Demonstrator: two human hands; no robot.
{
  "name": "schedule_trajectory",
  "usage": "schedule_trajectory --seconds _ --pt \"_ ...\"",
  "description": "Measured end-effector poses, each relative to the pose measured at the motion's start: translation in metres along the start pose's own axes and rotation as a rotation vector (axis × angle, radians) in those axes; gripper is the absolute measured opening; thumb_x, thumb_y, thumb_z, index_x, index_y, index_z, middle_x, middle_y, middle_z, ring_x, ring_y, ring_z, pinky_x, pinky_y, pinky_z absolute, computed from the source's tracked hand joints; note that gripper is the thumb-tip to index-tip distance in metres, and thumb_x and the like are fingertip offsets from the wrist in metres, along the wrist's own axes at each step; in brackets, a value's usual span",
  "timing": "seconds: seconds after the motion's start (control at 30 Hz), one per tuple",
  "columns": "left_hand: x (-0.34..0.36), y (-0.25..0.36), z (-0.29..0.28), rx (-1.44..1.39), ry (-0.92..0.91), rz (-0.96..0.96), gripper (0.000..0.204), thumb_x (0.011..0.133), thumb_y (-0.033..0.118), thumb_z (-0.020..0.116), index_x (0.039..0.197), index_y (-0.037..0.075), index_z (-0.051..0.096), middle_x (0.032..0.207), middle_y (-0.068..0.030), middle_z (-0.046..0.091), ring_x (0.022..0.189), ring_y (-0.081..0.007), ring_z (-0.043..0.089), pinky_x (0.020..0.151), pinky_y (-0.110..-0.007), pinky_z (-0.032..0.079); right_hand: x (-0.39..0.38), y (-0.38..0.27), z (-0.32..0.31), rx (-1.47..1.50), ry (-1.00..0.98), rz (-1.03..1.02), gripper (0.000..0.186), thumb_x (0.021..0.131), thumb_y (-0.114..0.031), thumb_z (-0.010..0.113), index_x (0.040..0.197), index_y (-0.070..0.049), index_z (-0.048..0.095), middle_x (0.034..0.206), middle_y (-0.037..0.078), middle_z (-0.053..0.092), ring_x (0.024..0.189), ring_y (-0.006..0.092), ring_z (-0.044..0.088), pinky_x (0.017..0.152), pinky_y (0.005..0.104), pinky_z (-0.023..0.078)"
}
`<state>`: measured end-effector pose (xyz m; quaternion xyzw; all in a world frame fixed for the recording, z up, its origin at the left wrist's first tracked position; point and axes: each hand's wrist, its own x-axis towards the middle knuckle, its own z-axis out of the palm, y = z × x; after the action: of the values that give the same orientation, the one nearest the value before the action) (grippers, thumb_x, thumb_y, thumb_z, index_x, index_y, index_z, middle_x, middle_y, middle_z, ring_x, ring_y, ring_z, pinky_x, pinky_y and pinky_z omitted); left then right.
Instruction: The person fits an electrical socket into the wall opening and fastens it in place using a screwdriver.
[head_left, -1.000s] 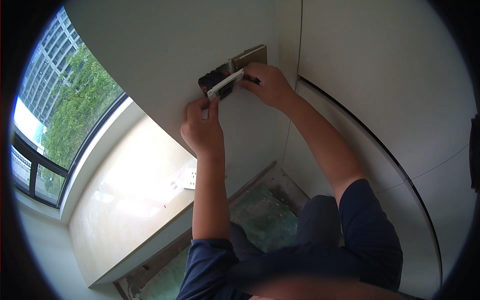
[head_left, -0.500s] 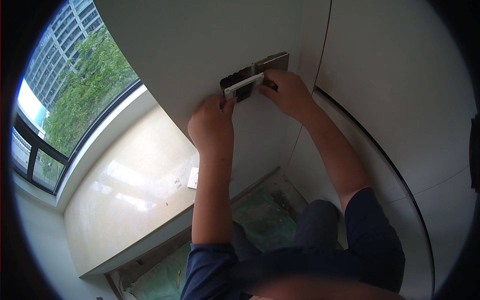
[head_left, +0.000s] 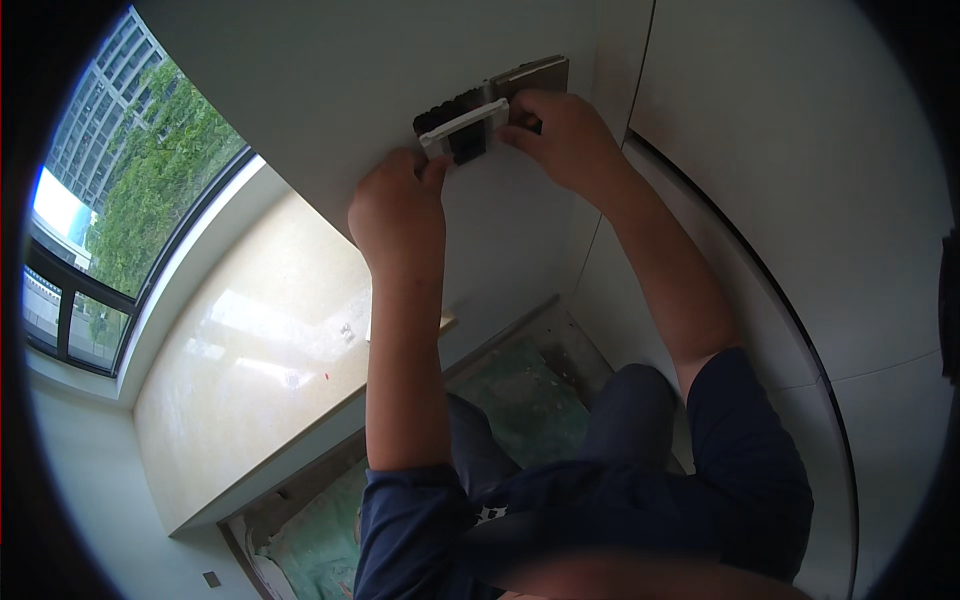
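Observation:
A white switch or socket frame [head_left: 466, 123] with a dark middle stands out from the wall, its upper edge toward me. My left hand [head_left: 402, 205] pinches its left end between thumb and fingers. At the opposite end, my right hand [head_left: 563, 138] grips the frame with bent fingers, partly hidden by the hand itself. Behind the frame, a dark recess [head_left: 436, 113] shows in the wall. Directly right of the recess, a brownish flat wall plate [head_left: 537, 76] sits on the wall, just above my right fingers.
To the left runs a glossy beige window ledge [head_left: 250, 350] with small scraps on it, under a dark-framed window [head_left: 140, 200]. White cabinet panels [head_left: 780, 180] rise on the right. Green floor covering [head_left: 525, 400] lies below, around my knees.
Both hands and the frame appear higher and slightly left in the picture, as does the wall around them; the view has shifted. Both hands keep their hold on the frame.

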<state>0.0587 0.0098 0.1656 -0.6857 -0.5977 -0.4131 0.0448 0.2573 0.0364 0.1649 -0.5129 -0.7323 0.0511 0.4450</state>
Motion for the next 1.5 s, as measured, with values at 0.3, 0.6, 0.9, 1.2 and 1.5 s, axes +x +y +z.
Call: schedule_trajectory --seconds 0.3,0.6,0.9,1.2,1.5 --pt "0.000 0.004 -0.003 0.040 -0.031 0.002 0.027 0.086 0.029 0.075 0.080 0.004 0.068 0.073 -0.0118 0.069 0.068 -0.0310 0.067 0.065 -0.041 0.052 0.000 0.005 0.000 -0.032 -0.007 -0.096 0.024 0.087 -0.023 0.074 0.093 -0.002 0.065 0.083 0.013 0.068 0.072 0.0285 0.064 0.069 0.0387 0.051" --pt "-0.001 -0.001 -0.004 0.085 -0.076 -0.008 0.027 0.086 0.028 0.075 0.078 0.004 0.066 0.070 -0.0123 0.067 0.065 -0.0322 0.065 0.062 -0.042 0.050 0.003 -0.004 -0.005 -0.187 -0.048 -0.094 0.022 0.084 -0.024 0.075 0.088 -0.004 0.064 0.082 0.011 0.066 0.075 0.0326 0.066 0.067 0.0429 0.051" --pt "0.000 -0.002 -0.007 0.069 -0.076 0.052 0.025 0.083 0.023 0.079 0.075 0.005 0.064 0.070 -0.0115 0.067 0.064 -0.0315 0.065 0.061 -0.041 0.051 0.002 -0.010 -0.006 -0.217 -0.066 -0.068 0.025 0.081 -0.026 0.077 0.079 -0.007 0.062 0.077 0.008 0.062 0.071 0.0279 0.065 0.061 0.0398 0.051" --pt "0.005 -0.011 0.000 0.046 0.003 0.253 0.029 0.081 0.024 0.081 0.070 0.008 0.059 0.066 -0.0083 0.064 0.059 -0.0280 0.064 0.057 -0.039 0.051 0.001 0.000 0.002 -0.136 0.003 -0.171 0.019 0.078 -0.016 0.080 0.077 -0.006 0.063 0.075 0.006 0.061 0.066 0.0254 0.063 0.056 0.0367 0.050" --pt "0.012 -0.018 -0.001 0.017 -0.016 0.332 0.032 0.078 0.022 0.083 0.065 0.009 0.057 0.066 -0.0069 0.064 0.058 -0.0262 0.064 0.057 -0.037 0.051 0.008 -0.005 -0.008 -0.189 -0.047 -0.203 0.016 0.081 -0.016 0.077 0.079 -0.009 0.063 0.075 0.004 0.061 0.067 0.0231 0.064 0.057 0.0357 0.052"
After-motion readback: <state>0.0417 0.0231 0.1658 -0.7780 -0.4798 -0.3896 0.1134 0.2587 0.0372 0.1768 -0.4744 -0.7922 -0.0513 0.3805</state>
